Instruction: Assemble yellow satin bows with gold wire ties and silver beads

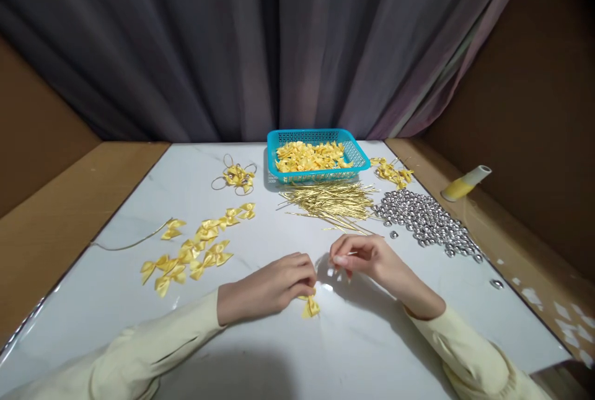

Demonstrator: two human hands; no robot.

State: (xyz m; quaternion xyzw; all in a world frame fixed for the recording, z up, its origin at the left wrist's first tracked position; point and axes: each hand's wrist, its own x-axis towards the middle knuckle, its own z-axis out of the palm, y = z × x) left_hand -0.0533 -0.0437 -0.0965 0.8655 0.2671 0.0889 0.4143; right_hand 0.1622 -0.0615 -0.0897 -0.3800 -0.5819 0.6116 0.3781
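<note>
My left hand [272, 285] rests on the white table [381, 338] with its fingers closed on a small yellow ribbon bow [310, 306] that hangs below them. My right hand [362, 257] is just to the right, fingers pinched together near the left fingertips; what they hold is too small to name, perhaps a thin gold wire. Both arms wear pale yellow sleeves. A heap of gold wire ties [332, 201] lies just beyond my hands.
A blue basket [357, 155] of yellow bows stands at the back centre. Silver beads [425, 220] are piled at the right, with a few bows [393, 172] behind them. Several bows on a cord [199, 245] lie at the left. A yellow-white tube [465, 184] lies on the right ledge.
</note>
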